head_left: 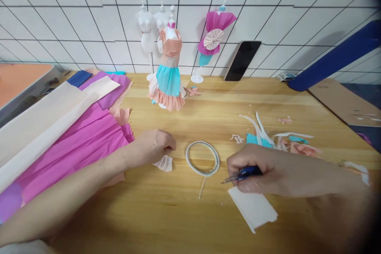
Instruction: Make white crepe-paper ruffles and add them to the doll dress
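Observation:
My left hand [154, 147] is closed, its fingers curled down just above a small gathered piece of pale paper [164, 163]; whether it grips that piece is hidden. In my right hand [253, 168] is a dark blue tool with a pointed metal tip [245, 173], probably small scissors, the tip aimed left. Under this hand lies a white paper piece [253, 208] with a ragged lower edge. Between the hands a narrow roll of tape [202, 158] lies flat, with a short loose end pointing toward me.
Pink and cream crepe paper [89, 127] covers the left side. Behind stand a dressed mannequin [169, 71], a magenta-dressed one [212, 39], plain white ones and a phone [242, 60]. Paper scraps [302, 147] lie at right, near a blue bar [333, 55].

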{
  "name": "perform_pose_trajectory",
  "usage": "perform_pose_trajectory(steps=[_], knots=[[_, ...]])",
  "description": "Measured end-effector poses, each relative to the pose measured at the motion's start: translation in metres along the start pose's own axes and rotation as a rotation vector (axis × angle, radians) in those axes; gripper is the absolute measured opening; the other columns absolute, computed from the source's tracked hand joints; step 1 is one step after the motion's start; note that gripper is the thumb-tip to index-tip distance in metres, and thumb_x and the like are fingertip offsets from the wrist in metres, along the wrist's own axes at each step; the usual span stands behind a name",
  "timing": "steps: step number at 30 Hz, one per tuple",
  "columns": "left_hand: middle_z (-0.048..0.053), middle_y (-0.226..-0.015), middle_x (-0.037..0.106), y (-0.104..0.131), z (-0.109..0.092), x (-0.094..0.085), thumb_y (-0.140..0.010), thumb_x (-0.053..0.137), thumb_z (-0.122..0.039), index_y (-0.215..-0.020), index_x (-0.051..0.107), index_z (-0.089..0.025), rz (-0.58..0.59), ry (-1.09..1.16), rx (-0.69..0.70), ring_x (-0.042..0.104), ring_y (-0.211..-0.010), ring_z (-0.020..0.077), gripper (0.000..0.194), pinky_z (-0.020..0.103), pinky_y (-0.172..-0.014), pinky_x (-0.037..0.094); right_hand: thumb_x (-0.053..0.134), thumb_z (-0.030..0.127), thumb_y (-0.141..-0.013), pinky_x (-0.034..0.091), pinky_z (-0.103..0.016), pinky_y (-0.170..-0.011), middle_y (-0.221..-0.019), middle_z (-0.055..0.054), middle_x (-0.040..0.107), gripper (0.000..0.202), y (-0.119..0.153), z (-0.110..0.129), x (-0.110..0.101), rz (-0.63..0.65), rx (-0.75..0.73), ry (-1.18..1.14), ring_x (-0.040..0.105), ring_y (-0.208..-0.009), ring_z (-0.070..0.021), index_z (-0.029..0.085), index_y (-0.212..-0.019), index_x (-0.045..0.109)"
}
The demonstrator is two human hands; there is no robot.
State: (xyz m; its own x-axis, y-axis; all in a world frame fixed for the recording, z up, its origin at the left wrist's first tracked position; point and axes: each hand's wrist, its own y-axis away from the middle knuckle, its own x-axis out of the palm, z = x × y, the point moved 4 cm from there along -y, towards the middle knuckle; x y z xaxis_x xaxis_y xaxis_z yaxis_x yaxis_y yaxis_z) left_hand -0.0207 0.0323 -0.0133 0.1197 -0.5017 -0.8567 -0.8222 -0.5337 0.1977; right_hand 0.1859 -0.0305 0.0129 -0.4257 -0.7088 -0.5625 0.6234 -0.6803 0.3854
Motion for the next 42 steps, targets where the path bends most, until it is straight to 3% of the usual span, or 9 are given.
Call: perform_pose_trajectory(steps=[4, 8, 12, 17, 24, 27, 30, 35, 42], knots=[[0.001, -0.070, 0.062, 0.005, -0.021, 0.014, -0.073, 0.050, -0.001, -0.065, 0.062, -0.014, 0.043, 0.097, 0.021, 0.054, -0.063, 0.0099, 0.020, 0.020, -0.058, 0.036, 0.056, 0.020, -0.077, 0.029, -0.021, -0.049, -0.059, 0.005, 0.042, 0.018, 0.001, -0.013, 0.024, 0.122, 0.105, -0.021, 0.041, -0.056, -0.0092, 0.018, -0.062, 0.047], [0.003, -0.071, 0.064, 0.014, -0.049, 0.049, -0.077, 0.056, -0.013, -0.065, 0.062, -0.014, 0.147, 0.035, -0.053, 0.058, -0.064, 0.0141, 0.014, 0.023, -0.056, 0.038, 0.053, 0.018, -0.074, 0.027, -0.021, -0.050, -0.060, 0.006, 0.038, 0.016, -0.005, -0.022, 0.039, 0.120, 0.120, -0.111, 0.038, -0.057, -0.0090, 0.018, -0.062, 0.043], [0.007, -0.086, 0.064, 0.014, -0.065, 0.077, -0.077, 0.062, -0.035, -0.085, 0.062, -0.014, 0.050, -0.052, -0.117, 0.060, -0.067, 0.0190, 0.022, 0.028, -0.055, 0.045, 0.053, 0.022, -0.075, 0.030, -0.022, -0.052, -0.063, 0.006, 0.040, 0.011, -0.007, -0.027, 0.046, 0.098, 0.105, -0.221, 0.039, -0.059, -0.0097, 0.018, -0.066, 0.046], [0.009, -0.086, 0.062, 0.008, -0.070, 0.092, -0.085, 0.044, -0.013, -0.089, 0.059, -0.013, -0.044, -0.174, -0.046, 0.060, -0.068, 0.0190, 0.015, 0.030, -0.056, 0.048, 0.058, 0.025, -0.071, 0.031, -0.021, -0.050, -0.063, 0.005, 0.043, 0.011, -0.002, -0.032, 0.039, 0.035, 0.138, -0.356, 0.040, -0.057, -0.0094, 0.017, -0.071, 0.050], [0.006, -0.085, 0.059, 0.013, -0.061, 0.076, -0.084, 0.040, -0.007, -0.078, 0.054, -0.015, -0.058, 0.057, 0.040, 0.053, -0.066, 0.0141, 0.017, 0.025, -0.056, 0.041, 0.056, 0.028, -0.076, 0.033, -0.022, -0.052, -0.065, 0.005, 0.042, 0.014, 0.003, -0.028, 0.037, -0.057, 0.034, -0.367, 0.039, -0.058, -0.0096, 0.018, -0.070, 0.048], [0.005, -0.082, 0.058, 0.013, -0.052, 0.068, -0.080, 0.043, -0.005, -0.071, 0.051, -0.015, -0.030, 0.186, 0.064, 0.051, -0.066, 0.0124, 0.016, 0.024, -0.058, 0.039, 0.054, 0.024, -0.079, 0.037, -0.025, -0.061, -0.087, -0.002, 0.055, 0.015, -0.004, -0.026, 0.040, -0.146, -0.078, -0.269, 0.049, -0.070, -0.0132, 0.019, -0.068, 0.045], [0.002, -0.075, 0.058, 0.012, -0.046, 0.063, -0.075, 0.047, -0.001, -0.068, 0.051, -0.015, -0.017, 0.277, 0.119, 0.052, -0.069, 0.0124, 0.016, 0.022, -0.061, 0.038, 0.052, 0.019, -0.080, 0.039, -0.028, -0.067, -0.110, -0.008, 0.056, 0.014, -0.012, -0.027, 0.046, -0.156, -0.151, -0.157, 0.052, -0.080, -0.0162, 0.020, -0.068, 0.046], [0.003, -0.075, 0.063, 0.012, -0.040, 0.057, -0.077, 0.053, -0.005, -0.073, 0.058, -0.014, 0.032, 0.268, 0.060, 0.056, -0.069, 0.0137, 0.011, 0.023, -0.062, 0.038, 0.054, 0.013, -0.072, 0.037, -0.027, -0.064, -0.078, -0.001, 0.054, 0.005, -0.016, -0.031, 0.053, -0.108, -0.170, -0.127, 0.048, -0.069, -0.0146, 0.018, -0.073, 0.053], [0.005, -0.081, 0.062, 0.017, -0.049, 0.045, -0.084, 0.048, -0.010, -0.080, 0.057, -0.014, -0.021, 0.281, 0.113, 0.054, -0.071, 0.0139, 0.011, 0.024, -0.064, 0.039, 0.052, 0.028, -0.080, 0.037, -0.024, -0.058, -0.077, -0.001, 0.050, 0.015, -0.005, -0.031, 0.041, -0.108, -0.111, -0.257, 0.046, -0.065, -0.0117, 0.014, -0.083, 0.056]])
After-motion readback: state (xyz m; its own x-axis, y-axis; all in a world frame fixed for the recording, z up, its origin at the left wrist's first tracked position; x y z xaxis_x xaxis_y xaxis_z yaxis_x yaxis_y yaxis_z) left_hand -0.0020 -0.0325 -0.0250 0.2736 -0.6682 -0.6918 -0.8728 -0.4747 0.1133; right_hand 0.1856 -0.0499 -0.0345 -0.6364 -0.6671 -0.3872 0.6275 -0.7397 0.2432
